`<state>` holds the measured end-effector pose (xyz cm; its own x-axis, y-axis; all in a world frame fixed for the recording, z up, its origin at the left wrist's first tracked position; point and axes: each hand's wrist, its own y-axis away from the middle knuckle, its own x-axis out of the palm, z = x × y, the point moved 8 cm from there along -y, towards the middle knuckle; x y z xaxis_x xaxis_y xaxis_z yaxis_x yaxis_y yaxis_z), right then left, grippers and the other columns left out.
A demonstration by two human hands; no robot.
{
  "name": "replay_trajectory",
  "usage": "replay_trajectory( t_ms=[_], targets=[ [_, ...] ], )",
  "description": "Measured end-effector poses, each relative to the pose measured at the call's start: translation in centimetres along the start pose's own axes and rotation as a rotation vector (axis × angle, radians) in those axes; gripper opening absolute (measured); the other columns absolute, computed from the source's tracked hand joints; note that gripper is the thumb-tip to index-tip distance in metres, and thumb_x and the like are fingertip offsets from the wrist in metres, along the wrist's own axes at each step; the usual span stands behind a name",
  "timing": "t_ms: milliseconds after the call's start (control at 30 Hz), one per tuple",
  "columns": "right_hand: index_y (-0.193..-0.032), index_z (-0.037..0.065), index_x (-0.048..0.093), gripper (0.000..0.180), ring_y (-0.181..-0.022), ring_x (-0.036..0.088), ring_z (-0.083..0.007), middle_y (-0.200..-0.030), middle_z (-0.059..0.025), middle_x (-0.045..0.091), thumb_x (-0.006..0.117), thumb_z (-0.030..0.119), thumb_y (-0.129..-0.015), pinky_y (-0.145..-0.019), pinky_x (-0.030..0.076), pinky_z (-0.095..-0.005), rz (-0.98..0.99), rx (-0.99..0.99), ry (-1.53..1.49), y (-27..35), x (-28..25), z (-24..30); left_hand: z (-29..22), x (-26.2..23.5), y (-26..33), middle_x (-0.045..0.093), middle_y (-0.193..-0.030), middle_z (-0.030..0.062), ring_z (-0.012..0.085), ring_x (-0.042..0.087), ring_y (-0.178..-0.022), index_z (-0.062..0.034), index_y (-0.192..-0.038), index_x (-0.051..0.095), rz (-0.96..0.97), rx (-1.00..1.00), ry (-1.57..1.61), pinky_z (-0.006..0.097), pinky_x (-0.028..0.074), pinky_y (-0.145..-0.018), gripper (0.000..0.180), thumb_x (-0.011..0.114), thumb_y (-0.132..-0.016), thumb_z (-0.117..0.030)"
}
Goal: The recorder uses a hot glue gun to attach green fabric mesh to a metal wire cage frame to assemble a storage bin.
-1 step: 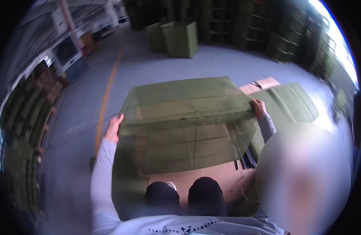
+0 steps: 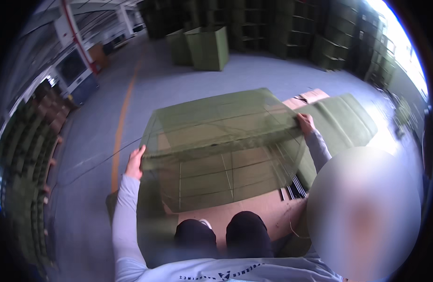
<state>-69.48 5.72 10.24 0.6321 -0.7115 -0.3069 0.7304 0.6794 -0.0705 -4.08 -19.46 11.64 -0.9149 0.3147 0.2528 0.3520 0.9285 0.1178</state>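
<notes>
A sheer green mesh fabric piece [image 2: 211, 117], box-like with straight lines showing through it, is held up in front of my knees. My left hand [image 2: 134, 162] is closed on its left edge. At the right edge my right hand [image 2: 306, 124] pinches the same piece. A darker band of doubled fabric runs taut between the two hands. The lower part hangs over a sheet of brown cardboard [image 2: 235, 218], which partly shows through the mesh.
Folded green fabric [image 2: 343, 120] lies to the right, by thin dark rods [image 2: 296, 188]. Ahead on the grey floor stand green boxes [image 2: 209, 49], with tall green stacks [image 2: 334, 47] behind. More stacks [image 2: 23, 136] line the left, past an orange floor line [image 2: 123, 117]. A blurred patch hides the lower right.
The mesh piece tilts slightly more, its left side lower. My left hand has dropped a little, and the view has shifted slightly. Both hands keep their hold.
</notes>
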Motion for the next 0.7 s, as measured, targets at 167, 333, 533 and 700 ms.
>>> replay_trajectory(
  t_ms=[167, 333, 533, 700],
  targets=[
    [-0.098, -0.004, 0.067, 0.035, -0.073, 0.063, -0.0173, -0.082, -0.01, 0.069, 0.055, 0.027, -0.089, -0.069, 0.048, -0.0303, 0.047, -0.132, -0.098, -1.3, -2.3, 7.1, 9.0, -0.1, 1.2, 0.065, -0.091, 0.0049, 0.0163, 0.063, -0.081, -0.0064, -0.095, 0.061, -0.081, -0.038, 0.143, 0.032, 0.052, -0.071, 0.022, 0.06, -0.091, -0.028],
    [-0.085, -0.003, 0.07, 0.031, -0.067, 0.066, -0.0201, -0.072, -0.0149, 0.068, 0.057, 0.025, -0.085, -0.067, 0.05, -0.0334, -0.069, -0.333, 0.294, -0.5, 1.9, 17.5, 18.3, -2.2, 1.0, 0.066, -0.093, 0.0056, 0.0188, 0.064, -0.082, -0.0075, -0.099, 0.062, 0.037, -0.109, 0.412, 0.034, 0.052, -0.075, 0.021, 0.058, -0.091, -0.027],
    [-0.084, -0.003, 0.07, 0.03, -0.069, 0.067, -0.0226, -0.073, -0.0155, 0.069, 0.056, 0.024, -0.084, -0.068, 0.05, -0.0348, 0.025, -0.324, 0.466, -3.8, 4.2, 21.5, 22.5, -3.2, 1.0, 0.066, -0.089, 0.0064, 0.0204, 0.063, -0.081, -0.006, -0.096, 0.063, 0.082, -0.176, 0.55, 0.033, 0.05, -0.074, 0.02, 0.057, -0.091, -0.025],
    [-0.085, -0.002, 0.07, 0.029, -0.07, 0.067, -0.0254, -0.073, -0.0158, 0.068, 0.056, 0.024, -0.083, -0.068, 0.051, -0.0359, 0.121, -0.308, 0.321, -1.2, 8.2, 22.3, 17.8, -7.5, 6.7, 0.052, -0.127, 0.0194, 0.0297, 0.047, -0.121, 0.0044, -0.124, 0.049, -0.61, 0.286, -0.505, 0.037, 0.036, -0.101, 0.05, 0.053, -0.093, -0.035]
  ],
)
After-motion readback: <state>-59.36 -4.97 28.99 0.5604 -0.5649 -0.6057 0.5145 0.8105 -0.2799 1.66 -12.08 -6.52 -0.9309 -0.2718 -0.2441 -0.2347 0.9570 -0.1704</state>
